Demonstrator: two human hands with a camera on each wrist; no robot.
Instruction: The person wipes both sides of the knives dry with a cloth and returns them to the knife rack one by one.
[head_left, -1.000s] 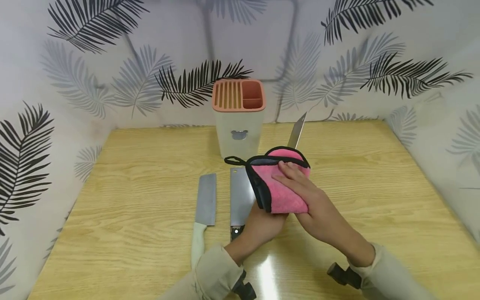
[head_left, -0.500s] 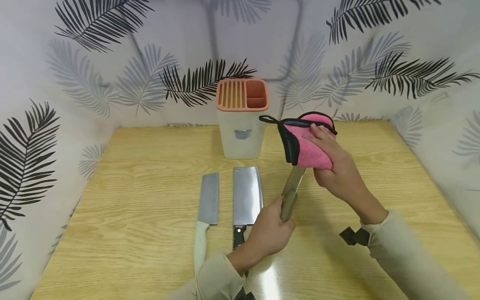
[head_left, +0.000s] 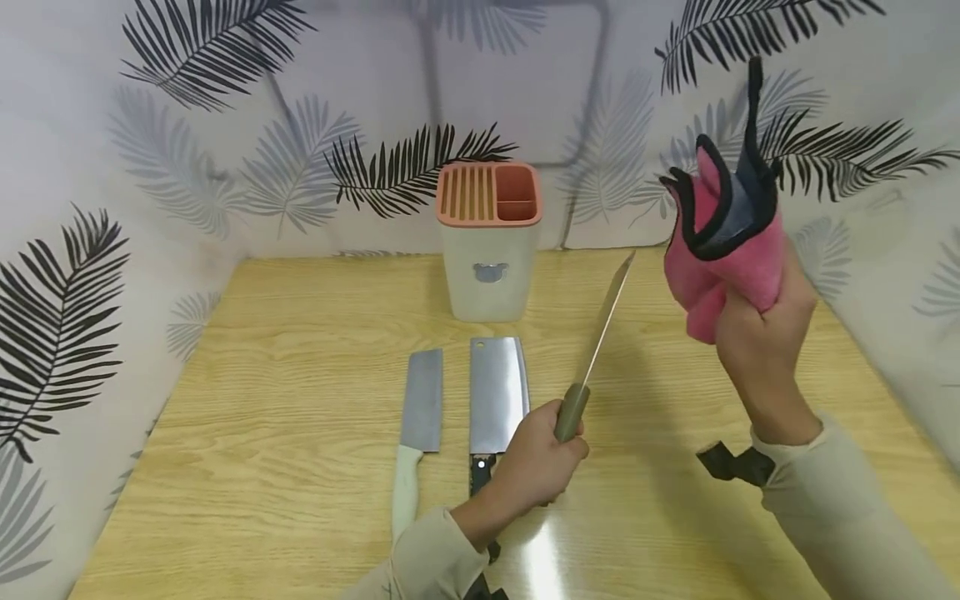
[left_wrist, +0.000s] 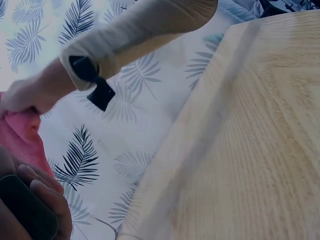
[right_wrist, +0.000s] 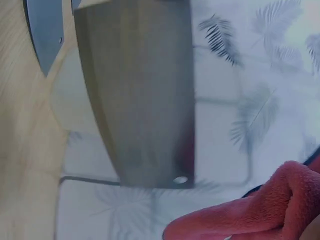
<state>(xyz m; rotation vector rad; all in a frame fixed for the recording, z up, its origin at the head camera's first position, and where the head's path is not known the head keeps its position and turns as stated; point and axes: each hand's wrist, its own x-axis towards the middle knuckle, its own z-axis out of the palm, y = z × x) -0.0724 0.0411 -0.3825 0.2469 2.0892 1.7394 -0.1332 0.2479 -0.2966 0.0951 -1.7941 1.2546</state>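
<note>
My left hand [head_left: 536, 458] grips the olive-green handle [head_left: 573, 412] of a cleaver [head_left: 600, 333] whose blade points up and away, almost edge-on in the head view. In the right wrist view the same broad cleaver blade [right_wrist: 140, 100] shows its flat face and a hole at one corner. Curled fingers of that hand [left_wrist: 50, 200] wrap the handle in the left wrist view. Off to the right and apart from the blade, my right hand [head_left: 772, 342] holds up a bunched pink cloth [head_left: 750, 271] with black edging and a grey-blue inside.
Two cleavers lie side by side on the wooden table [head_left: 285, 417]: one with a pale handle [head_left: 406, 492], one with a wide blade [head_left: 497, 392] and black handle, partly under my left arm. Behind them stands a white knife block [head_left: 491, 292] with an orange slotted top.
My right hand has carried the cloth up along the blade, off its tip and away to the right, turning it over. The cleaver in my left hand now stands bare and nearly edge-on.
</note>
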